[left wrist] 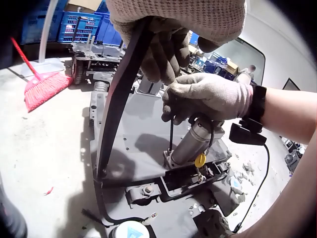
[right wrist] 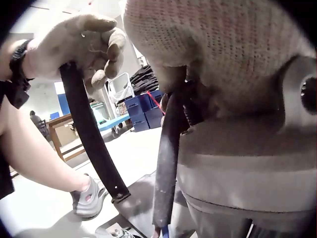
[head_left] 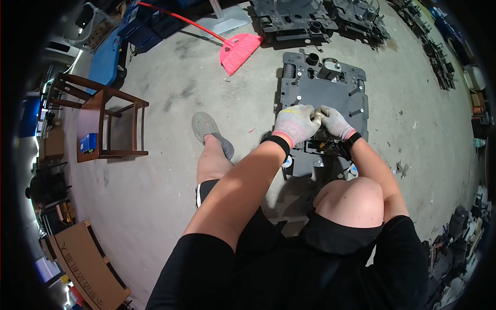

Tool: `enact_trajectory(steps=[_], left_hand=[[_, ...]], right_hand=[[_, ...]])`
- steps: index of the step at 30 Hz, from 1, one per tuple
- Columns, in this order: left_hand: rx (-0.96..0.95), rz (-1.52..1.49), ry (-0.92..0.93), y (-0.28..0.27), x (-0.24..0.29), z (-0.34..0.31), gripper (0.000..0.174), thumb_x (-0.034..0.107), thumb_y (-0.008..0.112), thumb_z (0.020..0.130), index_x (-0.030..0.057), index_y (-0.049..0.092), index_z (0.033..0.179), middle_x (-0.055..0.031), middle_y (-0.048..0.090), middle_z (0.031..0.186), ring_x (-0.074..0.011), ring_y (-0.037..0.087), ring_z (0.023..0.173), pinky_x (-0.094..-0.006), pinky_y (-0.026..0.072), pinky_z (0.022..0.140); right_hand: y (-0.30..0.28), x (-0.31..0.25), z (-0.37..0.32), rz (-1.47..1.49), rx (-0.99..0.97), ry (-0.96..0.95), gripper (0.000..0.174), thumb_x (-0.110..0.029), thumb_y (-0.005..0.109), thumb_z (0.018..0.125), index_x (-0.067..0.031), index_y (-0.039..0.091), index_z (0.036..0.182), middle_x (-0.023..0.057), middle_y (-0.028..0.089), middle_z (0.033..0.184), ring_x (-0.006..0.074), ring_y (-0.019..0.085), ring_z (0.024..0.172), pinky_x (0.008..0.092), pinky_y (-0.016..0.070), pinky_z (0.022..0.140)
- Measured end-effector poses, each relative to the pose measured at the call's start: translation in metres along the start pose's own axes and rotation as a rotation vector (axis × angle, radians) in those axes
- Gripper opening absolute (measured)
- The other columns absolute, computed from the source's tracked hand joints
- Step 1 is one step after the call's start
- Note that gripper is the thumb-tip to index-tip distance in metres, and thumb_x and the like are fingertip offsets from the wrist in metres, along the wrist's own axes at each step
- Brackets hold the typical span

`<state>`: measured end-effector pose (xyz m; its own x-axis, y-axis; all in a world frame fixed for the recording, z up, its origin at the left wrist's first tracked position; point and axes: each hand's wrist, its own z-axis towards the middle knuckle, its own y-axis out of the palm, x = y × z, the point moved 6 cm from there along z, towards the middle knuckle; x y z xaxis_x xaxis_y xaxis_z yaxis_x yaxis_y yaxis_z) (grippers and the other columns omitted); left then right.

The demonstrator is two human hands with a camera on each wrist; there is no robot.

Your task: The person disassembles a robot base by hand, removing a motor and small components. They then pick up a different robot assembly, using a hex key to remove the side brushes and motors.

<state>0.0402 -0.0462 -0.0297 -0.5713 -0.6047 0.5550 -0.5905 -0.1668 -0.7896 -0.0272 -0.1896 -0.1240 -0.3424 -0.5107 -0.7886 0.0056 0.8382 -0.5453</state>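
- Head view: person seated low; white gloved left hand (head_left: 297, 124) and white gloved right hand (head_left: 336, 123), fingertips close together above a flat dark-grey metal chassis (head_left: 323, 93) on the grey concrete floor (head_left: 155, 191). Black band on each wrist. What the fingers hold is too small to tell here.
- Same view, far end: more dark-grey metal machine bases (head_left: 294, 23); pink-red plastic broom (head_left: 240, 51) lies just beside them.
- Same view, left side: brown wooden chair (head_left: 93, 121) with small blue box (head_left: 88, 142) on it; brown cardboard box (head_left: 85, 266) at lower left. Grey clog (head_left: 205, 126) on the person's left foot.
- Left wrist view: long flat black bar (left wrist: 119, 89) stands tilted, foot at chassis edge, top under left hand. Right hand bent over a silver cylindrical motor (left wrist: 193, 144) on the chassis, thumb and fingers pinching a thin black cable (left wrist: 172, 134) beside it. Round yellow tag (left wrist: 200, 160) hangs at the motor's near side. White round cap (left wrist: 131, 230) with blue triangle at near edge.
- Right wrist view: left hand's fingers loosely curved, bar's upper end against palm; cannot tell if it grips. Black cable runs down from right hand next to the motor, red and blue wires (right wrist: 165, 231) at its lower end. Blue drawers (right wrist: 141, 111) behind.
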Motion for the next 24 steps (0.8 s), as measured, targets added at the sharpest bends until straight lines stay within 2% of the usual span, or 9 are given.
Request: enact_trajectory(steps=[3, 6, 8, 12, 15, 17, 21, 23, 24], left_hand=[[-0.01, -0.011, -0.005, -0.001, 0.001, -0.001, 0.04, 0.041, 0.052, 0.091, 0.0046, 0.066, 0.097, -0.0163, 0.067, 0.101, -0.0324, 0.063, 0.099, -0.0434, 0.0482, 0.088], [-0.018, -0.026, -0.007, -0.002, 0.001, -0.002, 0.039, 0.04, 0.052, 0.09, 0.0041, 0.066, 0.098, -0.0167, 0.067, 0.102, -0.0325, 0.063, 0.1, -0.0439, 0.0483, 0.089], [-0.004, -0.012, 0.001, -0.001, 0.0, -0.002, 0.039, 0.04, 0.052, 0.09, 0.0041, 0.066, 0.099, -0.0171, 0.067, 0.103, -0.0325, 0.063, 0.101, -0.0442, 0.0482, 0.09], [-0.009, -0.003, -0.007, -0.001, 0.0, -0.002, 0.038, 0.039, 0.052, 0.09, 0.0047, 0.066, 0.1, -0.0171, 0.067, 0.105, -0.0325, 0.063, 0.101, -0.0439, 0.0485, 0.09], [-0.003, -0.003, -0.004, -0.002, 0.0, -0.002, 0.038, 0.039, 0.052, 0.09, 0.0051, 0.066, 0.099, -0.0171, 0.067, 0.105, -0.0323, 0.063, 0.102, -0.0437, 0.0486, 0.09], [-0.006, -0.005, -0.007, -0.001, -0.001, -0.002, 0.038, 0.039, 0.052, 0.09, 0.0051, 0.066, 0.098, -0.0169, 0.067, 0.105, -0.0322, 0.063, 0.101, -0.0433, 0.0488, 0.089], [-0.004, -0.008, -0.011, 0.0, -0.001, -0.003, 0.038, 0.039, 0.052, 0.09, 0.0051, 0.066, 0.098, -0.0166, 0.067, 0.105, -0.0319, 0.063, 0.101, -0.043, 0.049, 0.089], [0.009, -0.017, 0.014, 0.0, -0.001, -0.002, 0.037, 0.039, 0.053, 0.09, 0.0051, 0.066, 0.096, -0.0164, 0.067, 0.103, -0.0318, 0.063, 0.1, -0.0431, 0.0494, 0.088], [0.025, -0.025, 0.016, -0.002, 0.001, -0.004, 0.038, 0.04, 0.053, 0.089, 0.0056, 0.067, 0.094, -0.0162, 0.068, 0.1, -0.032, 0.064, 0.098, -0.0433, 0.0499, 0.086]], right_hand=[[0.001, 0.009, 0.004, 0.004, -0.038, -0.027, 0.023, -0.021, 0.052, 0.096, -0.001, 0.062, 0.101, 0.0146, 0.067, 0.091, 0.0246, 0.062, 0.084, 0.0355, 0.0483, 0.082], [0.002, 0.021, 0.005, 0.091, -0.166, -0.02, 0.024, -0.023, 0.055, 0.094, -0.0008, 0.062, 0.099, 0.0115, 0.066, 0.089, 0.019, 0.06, 0.082, 0.0338, 0.0482, 0.08], [0.001, 0.022, 0.002, -0.018, -0.225, -0.046, 0.024, -0.023, 0.058, 0.092, -0.0001, 0.063, 0.097, 0.0088, 0.065, 0.086, 0.0148, 0.058, 0.081, 0.0314, 0.048, 0.078], [-0.006, 0.011, -0.012, -0.002, -0.253, 0.009, 0.024, -0.023, 0.059, 0.093, 0.0001, 0.064, 0.096, 0.0061, 0.065, 0.085, 0.0128, 0.056, 0.08, 0.0297, 0.0474, 0.078], [-0.01, 0.015, -0.013, 0.185, -0.185, 0.036, 0.025, -0.023, 0.058, 0.095, 0.0005, 0.065, 0.096, 0.0035, 0.064, 0.084, 0.0117, 0.055, 0.08, 0.0286, 0.0469, 0.078], [-0.006, 0.012, -0.012, 0.234, -0.257, 0.011, 0.025, -0.022, 0.056, 0.097, 0.001, 0.065, 0.098, 0.0008, 0.062, 0.083, 0.0097, 0.053, 0.08, 0.0279, 0.0467, 0.078], [-0.003, 0.025, 0.003, 0.206, -0.346, 0.055, 0.028, -0.024, 0.055, 0.097, 0.0021, 0.064, 0.103, 0.0049, 0.064, 0.086, 0.014, 0.056, 0.081, 0.03, 0.0472, 0.081], [-0.008, 0.01, 0.011, 0.093, -0.276, -0.101, 0.031, -0.025, 0.051, 0.097, 0.0024, 0.063, 0.107, 0.0118, 0.066, 0.096, 0.0234, 0.061, 0.088, 0.0345, 0.0479, 0.085], [-0.007, 0.006, 0.012, 0.095, -0.273, -0.105, 0.031, -0.025, 0.051, 0.097, 0.0024, 0.063, 0.107, 0.0118, 0.066, 0.096, 0.0234, 0.061, 0.088, 0.0345, 0.0479, 0.085]])
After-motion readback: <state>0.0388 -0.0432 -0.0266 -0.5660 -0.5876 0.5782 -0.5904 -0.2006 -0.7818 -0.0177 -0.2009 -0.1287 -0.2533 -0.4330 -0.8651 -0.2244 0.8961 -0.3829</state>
